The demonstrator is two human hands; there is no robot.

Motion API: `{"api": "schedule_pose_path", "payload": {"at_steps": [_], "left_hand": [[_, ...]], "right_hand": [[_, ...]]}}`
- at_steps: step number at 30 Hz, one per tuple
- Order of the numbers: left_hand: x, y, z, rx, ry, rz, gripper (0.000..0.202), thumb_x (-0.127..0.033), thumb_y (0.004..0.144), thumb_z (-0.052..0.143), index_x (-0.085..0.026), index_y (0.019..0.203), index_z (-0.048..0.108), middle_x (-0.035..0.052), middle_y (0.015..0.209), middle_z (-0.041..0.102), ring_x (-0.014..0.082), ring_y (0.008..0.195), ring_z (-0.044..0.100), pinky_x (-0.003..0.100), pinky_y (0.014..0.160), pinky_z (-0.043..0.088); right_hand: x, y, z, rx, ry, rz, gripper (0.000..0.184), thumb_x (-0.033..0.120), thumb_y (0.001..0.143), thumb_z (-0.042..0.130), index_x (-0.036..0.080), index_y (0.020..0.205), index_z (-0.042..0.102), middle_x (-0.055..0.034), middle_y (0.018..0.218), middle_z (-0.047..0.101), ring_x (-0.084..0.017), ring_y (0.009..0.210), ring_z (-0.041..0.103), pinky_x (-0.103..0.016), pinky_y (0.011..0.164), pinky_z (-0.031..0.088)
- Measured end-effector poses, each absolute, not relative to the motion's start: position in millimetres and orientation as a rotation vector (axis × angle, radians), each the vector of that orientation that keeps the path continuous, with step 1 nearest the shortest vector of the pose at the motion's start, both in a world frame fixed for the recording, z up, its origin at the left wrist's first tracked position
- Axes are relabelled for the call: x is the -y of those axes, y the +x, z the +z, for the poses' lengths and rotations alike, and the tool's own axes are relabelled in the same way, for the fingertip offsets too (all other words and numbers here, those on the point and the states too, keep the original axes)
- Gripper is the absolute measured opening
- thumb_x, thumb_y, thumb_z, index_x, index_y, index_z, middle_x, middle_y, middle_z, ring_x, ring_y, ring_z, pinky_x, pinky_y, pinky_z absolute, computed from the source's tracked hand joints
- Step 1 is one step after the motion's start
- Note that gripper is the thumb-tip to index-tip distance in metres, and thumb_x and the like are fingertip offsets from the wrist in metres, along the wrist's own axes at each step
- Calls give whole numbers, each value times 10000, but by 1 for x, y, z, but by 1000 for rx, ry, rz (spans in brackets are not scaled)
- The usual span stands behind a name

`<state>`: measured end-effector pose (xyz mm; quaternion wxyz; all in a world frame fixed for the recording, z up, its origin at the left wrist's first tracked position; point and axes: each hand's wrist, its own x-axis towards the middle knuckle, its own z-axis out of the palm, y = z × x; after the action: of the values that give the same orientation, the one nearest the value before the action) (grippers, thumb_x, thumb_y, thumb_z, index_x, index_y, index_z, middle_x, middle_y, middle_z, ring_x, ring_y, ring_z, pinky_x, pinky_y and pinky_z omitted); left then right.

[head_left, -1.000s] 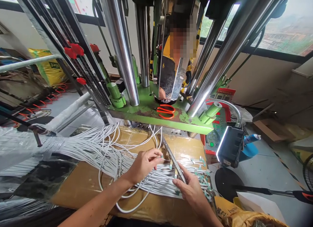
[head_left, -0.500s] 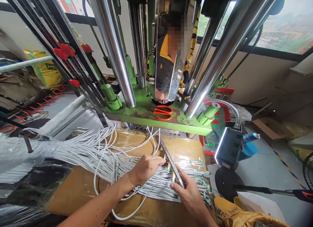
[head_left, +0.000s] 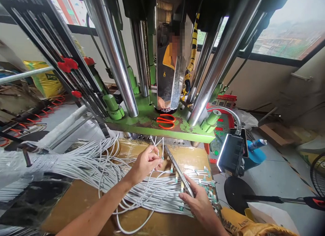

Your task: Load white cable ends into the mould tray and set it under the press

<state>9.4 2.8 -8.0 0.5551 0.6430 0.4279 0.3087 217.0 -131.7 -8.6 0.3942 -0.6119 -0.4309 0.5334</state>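
Note:
My right hand (head_left: 199, 200) is closed round the lower end of a narrow metal bar (head_left: 179, 171), thumb on one side and fingers on the other. The bar lies at a slant, with several white cables with green and pale ends (head_left: 176, 176) along its left edge. Left of the bar's upper end, my left hand (head_left: 146, 162) pinches a thin white cable (head_left: 163, 146), whose green tip shows by the fingertips. Part of that cable is hidden behind the fingers. Below both hands, a broad bundle of white cables (head_left: 87, 168) spreads over the brown taped board (head_left: 83, 202).
A green press plate (head_left: 142, 122) stands just beyond the board, with orange-handled pliers (head_left: 165, 120) lying on it. Steel columns (head_left: 122, 66) rise from it. On the right are a lamp (head_left: 232, 153) on a flexible neck and a red control panel (head_left: 219, 127).
My left hand has moved up and left, away from the bar's middle, and its fingers now point upward round a cable. The right hand still holds the bar.

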Motion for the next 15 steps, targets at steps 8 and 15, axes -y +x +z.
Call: {"api": "schedule_pose_path", "payload": {"at_steps": [8, 15], "left_hand": [[-1, 16, -38, -728, 2357, 796, 224, -164, 922, 487, -162, 1004, 696, 79, 929, 725, 189, 862, 678, 287, 797, 541], [-7, 17, -50, -637, 2513, 855, 230, -164, 944, 461, -154, 987, 687, 75, 816, 690, 176, 783, 671, 264, 728, 549]], "right_hand": [[133, 220, -27, 1052, -1530, 1356, 635, 263, 726, 674, 181, 1339, 528, -52, 1365, 550, -281, 1293, 456, -427, 1139, 276], [132, 218, -27, 1086, -1513, 1367, 627, 240, 728, 658, 173, 1338, 530, -64, 1357, 557, -274, 1277, 474, -408, 1125, 299]]}}
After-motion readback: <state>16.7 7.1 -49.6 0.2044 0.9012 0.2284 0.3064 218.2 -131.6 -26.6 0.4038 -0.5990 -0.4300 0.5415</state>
